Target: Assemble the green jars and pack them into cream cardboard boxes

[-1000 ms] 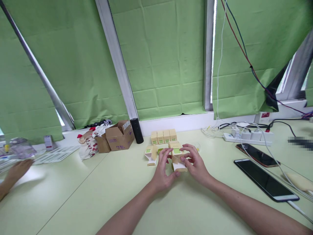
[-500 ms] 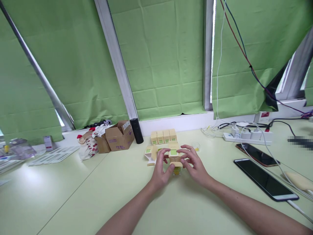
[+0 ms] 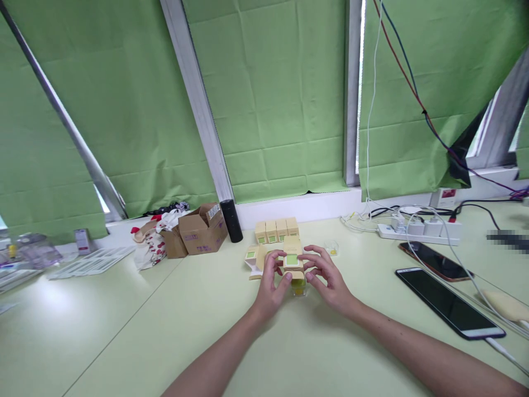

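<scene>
A small cream cardboard box (image 3: 292, 264) with a green label or window is held between both my hands, its flap up at the back and another flap at the front. My left hand (image 3: 271, 286) grips its left side, thumb at the front flap. My right hand (image 3: 329, 281) has its fingertips at the right side, fingers curved. Just below the box's front stands a small clear container (image 3: 299, 288) with yellow-green contents, partly hidden by the box. Left of my hands lies an opened cream box (image 3: 253, 260), its flaps spread.
Several closed cream boxes (image 3: 276, 231) stand in a row behind. A clear piece with something yellow (image 3: 332, 249) lies to the right. Farther right are phones (image 3: 448, 302), cables and a power strip (image 3: 417, 234). A brown carton (image 3: 202, 231) and a black cylinder (image 3: 231, 221) stand back left.
The held box has tilted, and its front flap has risen, so more of the clear container shows below it. My hands have barely shifted.
</scene>
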The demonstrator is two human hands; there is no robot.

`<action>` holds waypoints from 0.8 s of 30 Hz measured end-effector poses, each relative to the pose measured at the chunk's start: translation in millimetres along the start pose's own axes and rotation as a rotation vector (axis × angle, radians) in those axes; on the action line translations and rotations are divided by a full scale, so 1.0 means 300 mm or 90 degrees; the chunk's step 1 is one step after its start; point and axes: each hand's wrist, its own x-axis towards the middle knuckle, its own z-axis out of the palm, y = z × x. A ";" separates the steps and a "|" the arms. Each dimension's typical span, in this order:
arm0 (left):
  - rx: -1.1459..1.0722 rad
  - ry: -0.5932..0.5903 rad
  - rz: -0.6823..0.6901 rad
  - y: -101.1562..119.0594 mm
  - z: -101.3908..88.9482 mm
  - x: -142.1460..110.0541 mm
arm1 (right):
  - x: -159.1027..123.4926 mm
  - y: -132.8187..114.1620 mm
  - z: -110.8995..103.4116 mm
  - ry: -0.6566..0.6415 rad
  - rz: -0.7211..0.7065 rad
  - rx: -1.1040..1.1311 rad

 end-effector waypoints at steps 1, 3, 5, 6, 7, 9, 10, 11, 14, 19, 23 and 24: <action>0.000 0.002 0.001 0.000 0.000 0.000 | 0.000 0.000 0.001 -0.002 -0.003 0.000; 0.000 0.005 0.002 0.000 0.000 0.001 | -0.001 0.000 0.001 -0.006 -0.009 -0.003; 0.001 0.007 0.004 0.000 0.000 0.002 | -0.001 0.003 0.001 -0.009 -0.014 -0.005; 0.001 0.009 0.006 0.001 0.000 0.003 | -0.002 0.006 0.000 -0.010 -0.016 -0.006; 0.003 0.011 0.009 0.001 0.000 0.003 | -0.002 0.009 -0.001 -0.012 -0.017 -0.006; 0.006 0.014 0.014 0.001 0.000 0.002 | -0.003 0.015 -0.002 -0.018 -0.017 -0.005; 0.007 0.014 0.015 0.001 0.000 0.002 | -0.004 0.017 -0.002 -0.021 -0.017 -0.004; 0.008 0.014 0.015 0.001 0.000 0.001 | -0.004 0.018 -0.002 -0.023 -0.018 -0.003; 0.007 0.013 0.012 0.003 0.001 0.001 | -0.005 0.016 0.000 -0.021 -0.024 -0.001; 0.013 0.025 0.017 0.012 0.002 0.003 | -0.005 0.009 0.002 -0.025 -0.031 -0.004; 0.020 0.028 0.020 0.012 0.003 0.002 | -0.005 0.011 0.001 -0.027 -0.031 -0.004; 0.022 0.028 0.021 0.011 0.003 0.002 | -0.005 0.013 0.002 -0.026 -0.031 -0.005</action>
